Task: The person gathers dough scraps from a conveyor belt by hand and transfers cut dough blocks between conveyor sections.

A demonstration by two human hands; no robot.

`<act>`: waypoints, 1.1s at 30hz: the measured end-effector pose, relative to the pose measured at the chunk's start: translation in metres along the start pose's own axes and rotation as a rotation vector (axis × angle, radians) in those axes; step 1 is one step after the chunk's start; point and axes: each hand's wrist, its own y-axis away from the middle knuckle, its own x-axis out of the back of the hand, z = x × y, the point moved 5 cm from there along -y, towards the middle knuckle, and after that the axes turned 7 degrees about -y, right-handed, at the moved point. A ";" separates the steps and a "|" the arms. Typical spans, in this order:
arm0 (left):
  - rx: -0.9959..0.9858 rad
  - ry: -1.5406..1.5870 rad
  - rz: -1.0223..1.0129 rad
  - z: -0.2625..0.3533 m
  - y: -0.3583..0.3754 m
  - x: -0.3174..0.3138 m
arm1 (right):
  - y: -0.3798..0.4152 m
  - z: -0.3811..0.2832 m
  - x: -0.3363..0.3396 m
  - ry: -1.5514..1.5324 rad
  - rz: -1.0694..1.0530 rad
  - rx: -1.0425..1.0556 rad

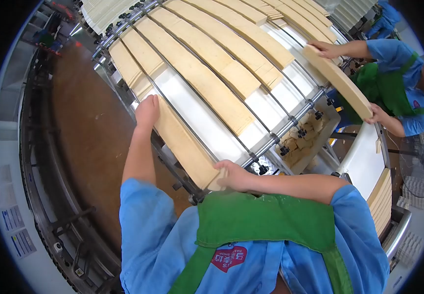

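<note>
A long, flat beige dough strip (pixel 180 142) lies along the left lane of the white belt (pixel 192 108), its near end at the belt's front edge by my apron. My left hand (pixel 147 112) is closed on its far end, thumb on top. At the near corner my right hand (pixel 235 176) grips the strip, and a small pale flap of dough (pixel 217 182) shows under the fingers. Thin metal rods (pixel 212 110) run lengthwise between the lanes, and more dough strips (pixel 202 73) lie in the lanes to the right.
A co-worker (pixel 393 83) at the right holds another dough strip (pixel 341 83) in both hands. A crossbar (pixel 285 130) with black knobs spans the belt's front. Below it stands a bin (pixel 310 142) of dough scraps. Stacked strips (pixel 381 201) lie at lower right.
</note>
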 end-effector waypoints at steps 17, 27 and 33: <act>0.020 0.169 0.103 -0.057 -0.059 0.000 | -0.068 0.001 0.006 -0.254 0.130 0.127; -0.065 0.472 0.500 -0.001 0.015 0.030 | -0.084 -0.037 0.011 -0.365 -0.092 0.065; -0.313 0.851 0.208 0.107 0.106 0.027 | 0.022 0.016 0.090 -0.530 0.045 0.170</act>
